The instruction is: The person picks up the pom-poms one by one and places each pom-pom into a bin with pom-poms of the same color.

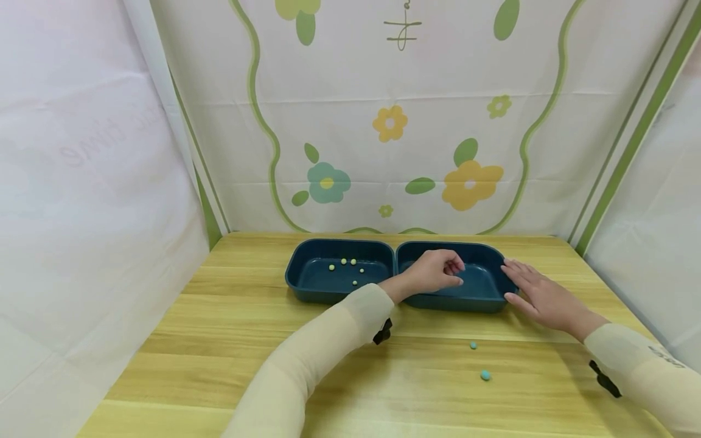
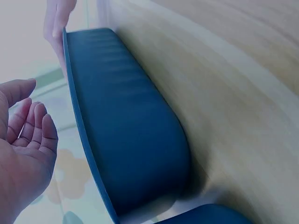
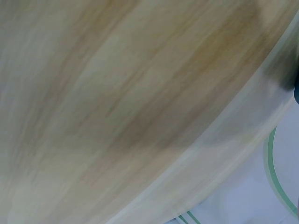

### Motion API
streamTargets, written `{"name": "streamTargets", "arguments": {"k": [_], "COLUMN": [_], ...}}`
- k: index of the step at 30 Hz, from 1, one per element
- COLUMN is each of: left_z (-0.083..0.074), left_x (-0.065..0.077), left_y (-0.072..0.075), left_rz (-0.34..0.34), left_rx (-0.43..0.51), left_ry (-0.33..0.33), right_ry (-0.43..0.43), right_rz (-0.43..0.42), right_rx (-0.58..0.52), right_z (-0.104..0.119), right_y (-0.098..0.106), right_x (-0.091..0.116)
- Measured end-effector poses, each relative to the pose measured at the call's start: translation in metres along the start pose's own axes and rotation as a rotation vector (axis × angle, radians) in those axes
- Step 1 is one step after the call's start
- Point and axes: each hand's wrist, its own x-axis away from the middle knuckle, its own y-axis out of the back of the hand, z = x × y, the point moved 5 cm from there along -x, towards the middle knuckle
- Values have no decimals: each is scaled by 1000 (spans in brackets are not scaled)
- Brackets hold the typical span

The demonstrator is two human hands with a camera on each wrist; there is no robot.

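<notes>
Two dark blue rectangular trays stand end to end on the table: the left tray (image 1: 312, 298) and the right tray (image 1: 460, 304). My left hand (image 1: 432, 271) is above the right tray, fingers loosely curved. In the left wrist view, the thumb and fingers of this left hand (image 2: 28, 140) are apart, with nothing seen between them. At the right tray's outer end, my right hand (image 1: 547, 301) lies with straight fingers against the rim. Two small turquoise beads lie on the table before that tray, a smaller bead (image 1: 473, 345) and a larger bead (image 1: 485, 375).
Several small pale yellow beads (image 1: 353, 262) are scattered inside the left tray. A light wooden table (image 1: 219, 359) carries everything. White fabric with printed flowers (image 1: 350, 121) rises behind its back edge, and more white fabric hangs at both sides.
</notes>
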Motion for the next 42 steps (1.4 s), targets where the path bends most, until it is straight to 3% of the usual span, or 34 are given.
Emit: {"name": "streamTargets", "arguments": {"k": [9,20,27,42], "left_z": [-11,-26,-28,-24], "left_x": [17,32,37,37], "left_y": [-10,-34,-51,-94], "left_rz": [48,150,182,300], "left_rx": [18,-17,-31,-259], "left_ry": [-25,-76,-94,-83], "right_ry": [0,-4,-10,-5], "right_rz": [1,-3,-18,-16], "right_rx": [4,11,8,5], "right_z": [0,-2,1,0], "right_y": [0,-2,-1,-2], "right_x": [0,2,1,2]}}
